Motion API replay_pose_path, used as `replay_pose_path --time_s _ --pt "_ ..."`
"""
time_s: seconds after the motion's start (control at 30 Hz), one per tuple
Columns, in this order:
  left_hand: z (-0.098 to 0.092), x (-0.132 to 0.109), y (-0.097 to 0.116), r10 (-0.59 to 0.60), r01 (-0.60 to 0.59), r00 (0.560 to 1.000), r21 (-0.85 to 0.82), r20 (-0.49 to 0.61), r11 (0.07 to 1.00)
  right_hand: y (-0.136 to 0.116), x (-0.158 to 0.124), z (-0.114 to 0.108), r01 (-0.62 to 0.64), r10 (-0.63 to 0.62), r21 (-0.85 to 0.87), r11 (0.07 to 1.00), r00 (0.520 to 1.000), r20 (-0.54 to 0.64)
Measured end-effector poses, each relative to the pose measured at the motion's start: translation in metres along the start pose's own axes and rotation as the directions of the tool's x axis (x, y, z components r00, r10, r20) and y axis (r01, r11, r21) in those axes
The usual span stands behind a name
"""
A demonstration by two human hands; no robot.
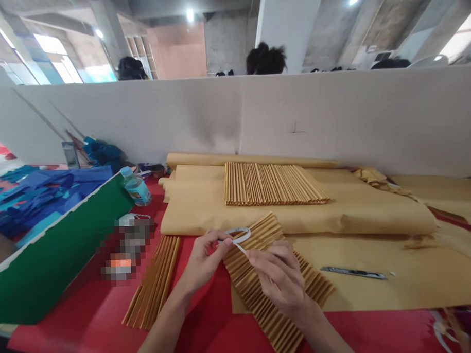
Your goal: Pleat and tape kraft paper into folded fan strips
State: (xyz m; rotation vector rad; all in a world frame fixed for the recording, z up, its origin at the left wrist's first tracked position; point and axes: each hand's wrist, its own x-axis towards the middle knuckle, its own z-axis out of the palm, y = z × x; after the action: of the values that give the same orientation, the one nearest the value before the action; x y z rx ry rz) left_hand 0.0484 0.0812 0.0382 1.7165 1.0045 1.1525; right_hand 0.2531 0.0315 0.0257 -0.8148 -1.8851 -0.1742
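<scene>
My left hand point(203, 260) pinches a small white tape roll point(237, 234) above a pleated tan paper sheet point(271, 304) lying on the red table. My right hand point(279, 275) pinches the loose white end of the tape, pulled a short way from the roll, and rests over the pleats. A second pleated stack point(272, 184) lies on flat brown paper point(356, 213) further back. A narrow folded pleated bundle point(152, 285) lies to the left of my left arm.
A utility knife point(352, 273) lies on the brown paper at right. A green board point(56, 255) slants at left, with a plastic bottle point(136, 187) and blue fabric pieces point(39, 191) behind it. A white partition wall point(334, 116) backs the table; people's heads show beyond it.
</scene>
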Motion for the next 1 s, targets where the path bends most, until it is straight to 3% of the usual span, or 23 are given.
replay_pose_path --time_s 0.13,0.23,0.33,0.43,0.53,0.63,0.77,0.87,1.0 --pt "0.000 0.005 0.000 -0.006 0.006 1.000 -0.062 0.003 0.998 0.000 -0.001 -0.014 0.159 -0.144 -0.074 0.985 0.974 0.172" --pt "-0.003 0.015 -0.005 0.001 -0.002 0.996 -0.013 -0.091 1.000 -0.002 -0.002 -0.019 0.214 -0.197 -0.078 0.974 0.963 0.185" --pt "-0.011 0.029 -0.014 0.073 -0.021 0.960 0.192 -0.269 0.981 0.000 -0.003 -0.017 0.173 -0.166 -0.057 0.983 0.980 0.108" --pt "-0.017 0.036 -0.023 0.213 -0.075 0.934 0.423 -0.288 0.903 0.005 -0.002 -0.010 0.074 -0.072 -0.039 0.996 0.996 0.052" --pt "-0.015 0.029 -0.024 0.218 -0.060 0.948 0.543 -0.232 0.837 0.010 0.000 -0.006 0.051 -0.051 -0.016 0.999 0.998 0.030" --pt "-0.008 0.012 -0.023 0.081 -0.003 0.991 0.586 -0.107 0.811 0.014 0.000 -0.005 0.005 -0.005 -0.013 1.000 1.000 0.014" --pt "0.000 -0.005 -0.027 -0.038 0.008 0.999 0.610 0.036 0.793 0.016 0.002 -0.007 -0.095 0.095 -0.002 0.995 0.994 -0.051" --pt "0.002 -0.007 -0.029 -0.058 0.001 0.994 0.519 0.094 0.855 0.017 0.004 -0.008 -0.124 0.125 0.020 0.992 0.988 -0.088" --pt "0.003 -0.007 -0.023 -0.135 0.103 0.985 0.255 0.111 0.961 0.012 0.005 -0.005 -0.237 0.248 0.099 0.966 0.961 -0.118"
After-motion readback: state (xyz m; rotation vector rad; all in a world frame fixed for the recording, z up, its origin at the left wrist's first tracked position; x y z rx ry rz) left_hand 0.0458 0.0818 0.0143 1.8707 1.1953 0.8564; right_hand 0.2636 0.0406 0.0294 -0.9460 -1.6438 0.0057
